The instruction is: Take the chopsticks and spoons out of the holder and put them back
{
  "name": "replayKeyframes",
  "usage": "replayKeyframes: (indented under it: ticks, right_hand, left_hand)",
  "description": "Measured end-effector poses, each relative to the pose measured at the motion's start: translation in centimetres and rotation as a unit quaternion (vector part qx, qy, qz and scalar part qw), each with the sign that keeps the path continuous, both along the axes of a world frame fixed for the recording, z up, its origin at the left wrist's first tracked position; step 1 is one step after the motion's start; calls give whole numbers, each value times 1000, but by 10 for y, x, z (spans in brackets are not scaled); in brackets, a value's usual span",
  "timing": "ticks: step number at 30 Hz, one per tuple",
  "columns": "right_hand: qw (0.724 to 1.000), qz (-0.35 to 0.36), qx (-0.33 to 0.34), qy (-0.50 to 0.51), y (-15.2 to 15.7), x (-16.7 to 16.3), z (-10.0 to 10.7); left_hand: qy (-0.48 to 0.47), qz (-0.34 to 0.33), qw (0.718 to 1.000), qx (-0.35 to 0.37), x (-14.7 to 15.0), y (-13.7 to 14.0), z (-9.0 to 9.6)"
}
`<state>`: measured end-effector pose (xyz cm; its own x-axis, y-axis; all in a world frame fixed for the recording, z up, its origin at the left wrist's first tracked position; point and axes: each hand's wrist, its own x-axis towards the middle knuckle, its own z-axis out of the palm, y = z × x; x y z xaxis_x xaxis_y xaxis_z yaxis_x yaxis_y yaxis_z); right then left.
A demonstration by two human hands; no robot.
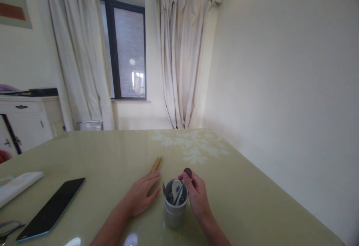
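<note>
A grey utensil cup [175,216] stands upright on the table between my hands. Inside it are a white ceramic spoon [176,189] with a blue mark, and a brown utensil [164,188] leaning at the left rim. My right hand [198,195] is beside the cup's right rim, thumb and fingers pinched on a dark brown spoon [187,172] whose round end shows above the fingers; its handle is mostly hidden. To the left of the cup, my left hand [142,193] lies flat with its fingers stretched out. Its fingertips rest on a bundle of wooden chopsticks [156,165] lying on the table.
On the left side of the green table [112,156] lie a black tablet [53,208], a white packet [21,186] and eyeglasses [9,228]. A wall [280,107] runs along the right edge. A white cabinet [26,120] and curtains stand beyond the table.
</note>
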<state>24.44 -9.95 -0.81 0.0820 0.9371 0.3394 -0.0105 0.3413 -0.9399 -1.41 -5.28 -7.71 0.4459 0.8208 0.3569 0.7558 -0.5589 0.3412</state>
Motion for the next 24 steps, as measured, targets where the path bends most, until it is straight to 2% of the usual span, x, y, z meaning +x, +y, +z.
replayKeyframes:
  ticks: [5, 9, 12, 16, 18, 20, 22, 24]
  right_hand:
    - [997, -16, 72, -33, -3, 2, 5]
    - [993, -17, 116, -14, -6, 5, 8]
    - [990, -38, 136, 10, -9, 7, 10]
    - [984, -83, 149, 56, -7, 11, 18]
    - [980, -89, 156, 79, -2, 13, 33]
    - [979, -81, 165, 91, 4, 14, 55]
    - [980, -60, 173, 77, 12, 11, 84]
    - [983, -30, 177, 47, 18, 5, 113]
  left_hand:
    - [7, 7, 1000, -16, 8, -1, 11]
    - [4, -3, 1000, -2, 11, -2, 19]
    - [-5, -10, 1000, 25, 11, -2, 20]
    - [-43, -5, 994, 96, 13, -2, 22]
    - [-89, 10, 988, 129, 15, -4, 27]
    - [-153, 34, 977, 147, 20, -9, 37]
    - [-236, 71, 957, 151, 28, -15, 55]
    - [-323, 112, 929, 143, 38, -23, 81]
